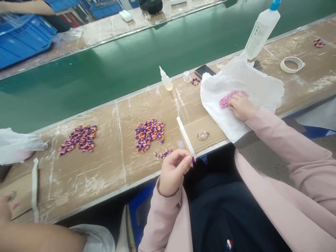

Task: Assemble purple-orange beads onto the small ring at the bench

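My left hand (173, 171) is pinched on a small purple piece (193, 159) near the table's front edge, just below a white strip (185, 135) lying on the cardboard. My right hand (240, 106) rests with curled fingers on a patch of tiny pink beads (229, 98) spread on crumpled white paper (244, 87); what the fingers hold is hidden. A pile of purple and orange pieces (149, 133) lies left of the strip, with a few loose ones (163, 154) near my left hand.
A second pile of pieces (78, 139) lies further left. A small glue bottle (166, 79), a large glue bottle (261, 30), a tape roll (291, 64), a phone (204, 70) and a clear dome (203, 135) stand around. A green conveyor belt (131, 59) runs behind. Another person's arm (31, 236) shows at lower left.
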A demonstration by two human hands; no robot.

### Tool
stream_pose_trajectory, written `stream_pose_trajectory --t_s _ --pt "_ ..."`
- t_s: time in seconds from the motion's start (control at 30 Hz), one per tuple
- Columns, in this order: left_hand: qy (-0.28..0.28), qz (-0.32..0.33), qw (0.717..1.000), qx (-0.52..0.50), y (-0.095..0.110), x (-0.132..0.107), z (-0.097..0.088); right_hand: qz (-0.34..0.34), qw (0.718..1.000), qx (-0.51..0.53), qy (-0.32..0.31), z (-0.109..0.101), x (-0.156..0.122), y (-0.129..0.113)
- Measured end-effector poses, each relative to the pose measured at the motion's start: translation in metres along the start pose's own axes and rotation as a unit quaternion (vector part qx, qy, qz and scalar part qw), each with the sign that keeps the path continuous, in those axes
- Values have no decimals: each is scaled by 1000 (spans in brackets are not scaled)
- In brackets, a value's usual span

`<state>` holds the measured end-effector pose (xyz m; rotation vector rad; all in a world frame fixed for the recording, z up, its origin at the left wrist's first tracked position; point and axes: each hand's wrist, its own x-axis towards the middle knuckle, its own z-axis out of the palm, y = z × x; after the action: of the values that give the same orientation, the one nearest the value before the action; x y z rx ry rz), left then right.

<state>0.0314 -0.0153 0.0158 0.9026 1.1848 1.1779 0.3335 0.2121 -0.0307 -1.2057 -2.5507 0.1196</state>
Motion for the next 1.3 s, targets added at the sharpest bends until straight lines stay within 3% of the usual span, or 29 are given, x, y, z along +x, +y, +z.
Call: stream_pose_trajectory --t_s 0.17,0.23,0.33,0.47,0.7,0.9,1.03,1.13,1.2,1.3 --pt "-30 25 999 9 2 12 21 -27 999 25 32 -19 -8 -23" --pt "-30 46 998 24 8 20 35 -60 996 49 47 -36 -12 -47" --pt "-31 88 994 49 15 35 55 -165 975 114 95 -64 -20 -92" --pt "-27 144 986 86 17 45 72 -231 962 104 97 -86 -25 -136" --pt "-37 205 969 134 19 39 74 -255 961 51 91 -89 -28 -150" --pt "-6 218 963 159 14 40 77 -238 966 24 101 -85 -30 -155" --pt "11 204 972 113 11 40 77 -157 967 174 104 -86 -32 -156" --pt "0 186 978 93 14 37 75 -63 953 294 33 -90 -33 -157" --pt "-9 179 979 100 16 36 72 -41 946 323 2 -90 -33 -158" --pt "-19 178 976 122 18 35 71 -44 943 329 6 -87 -33 -161"
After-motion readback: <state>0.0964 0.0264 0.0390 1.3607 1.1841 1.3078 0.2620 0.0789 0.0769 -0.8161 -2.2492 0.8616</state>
